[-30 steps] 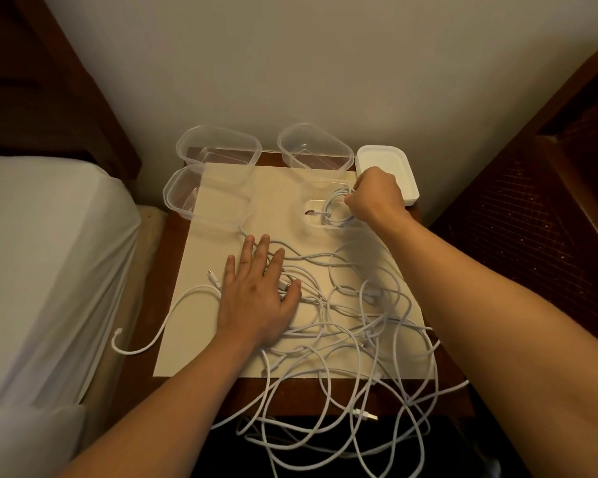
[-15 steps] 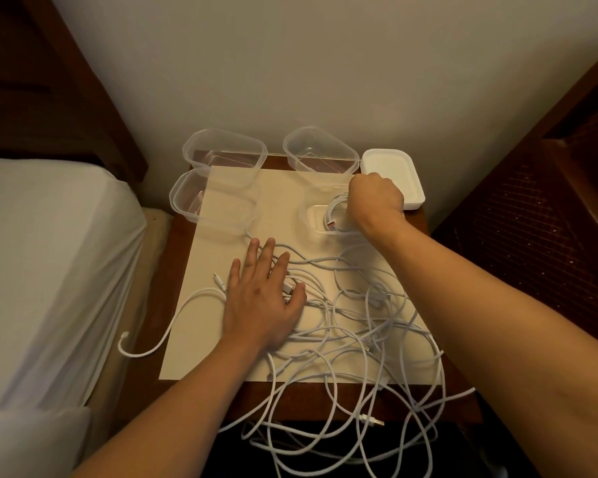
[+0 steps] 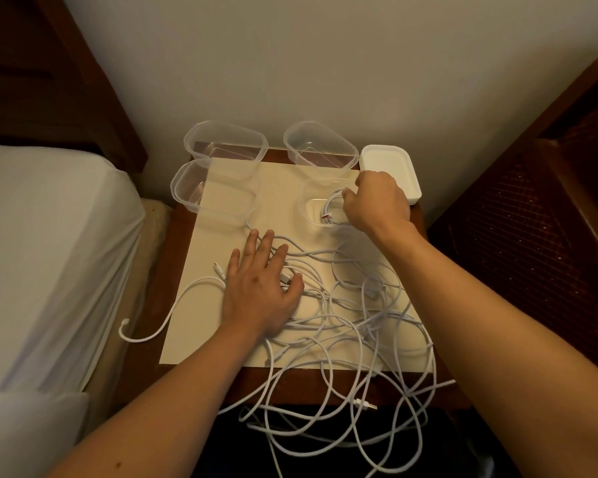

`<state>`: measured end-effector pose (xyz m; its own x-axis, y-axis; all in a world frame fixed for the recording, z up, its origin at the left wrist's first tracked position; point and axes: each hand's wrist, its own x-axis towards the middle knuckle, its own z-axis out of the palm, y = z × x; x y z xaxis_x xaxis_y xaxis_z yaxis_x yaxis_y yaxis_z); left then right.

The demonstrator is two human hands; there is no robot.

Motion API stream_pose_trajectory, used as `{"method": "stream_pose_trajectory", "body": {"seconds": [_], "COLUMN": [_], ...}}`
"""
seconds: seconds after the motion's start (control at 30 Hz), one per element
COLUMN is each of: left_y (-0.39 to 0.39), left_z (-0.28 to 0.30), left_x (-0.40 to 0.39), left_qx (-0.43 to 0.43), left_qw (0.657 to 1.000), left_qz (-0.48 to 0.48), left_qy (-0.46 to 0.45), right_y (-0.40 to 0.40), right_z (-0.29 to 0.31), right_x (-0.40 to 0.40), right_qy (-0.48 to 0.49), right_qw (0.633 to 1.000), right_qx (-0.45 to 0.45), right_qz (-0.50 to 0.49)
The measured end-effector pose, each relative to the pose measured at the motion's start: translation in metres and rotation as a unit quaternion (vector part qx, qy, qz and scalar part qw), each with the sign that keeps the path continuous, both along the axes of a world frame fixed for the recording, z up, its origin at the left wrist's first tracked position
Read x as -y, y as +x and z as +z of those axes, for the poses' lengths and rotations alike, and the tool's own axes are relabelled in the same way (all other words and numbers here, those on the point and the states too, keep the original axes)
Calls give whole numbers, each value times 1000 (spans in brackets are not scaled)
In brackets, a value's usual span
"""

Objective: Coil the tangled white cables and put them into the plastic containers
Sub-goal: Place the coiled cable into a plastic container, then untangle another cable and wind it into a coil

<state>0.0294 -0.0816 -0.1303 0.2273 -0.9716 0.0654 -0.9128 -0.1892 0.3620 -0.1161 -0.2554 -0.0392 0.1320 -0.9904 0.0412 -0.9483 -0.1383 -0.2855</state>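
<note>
Head view, steep downward (close), facing wall

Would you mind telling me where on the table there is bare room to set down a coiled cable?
The paper is bare between the left containers and the container under the right hand. A bare strip also runs along its left edge, beside the left hand. The middle, right and front are crowded with tangled cables.

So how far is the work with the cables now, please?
Done: nearly one coiled white cable, lying in the near clear plastic container.
In hand: the right hand presses that coil in; the left hand lies flat on the tangled white cables.
Left: the tangle, partly hanging off the wooden table, and three empty clear containers.
</note>
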Motion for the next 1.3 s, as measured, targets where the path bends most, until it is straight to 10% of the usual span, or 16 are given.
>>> {"method": "stream_pose_trajectory", "body": {"seconds": [0.77,1.03,1.3], "left_y": [-35,-81,-54], "left_z": [44,33,21], "left_x": [-71,-133,-118], "left_qx": [-76,116,131], "left_qw": [965,958,944], "left_qz": [-131,-225,-289], "left_qy": [-212,134,89], "right_y": [-98,-126,-141], "right_z": [-6,-20,-27], "right_x": [-170,-198,-215], "right_qy": [-69,30,156], "right_qw": [952,975,971], "right_qx": [292,204,181], "right_qz": [-58,-86,7]}}
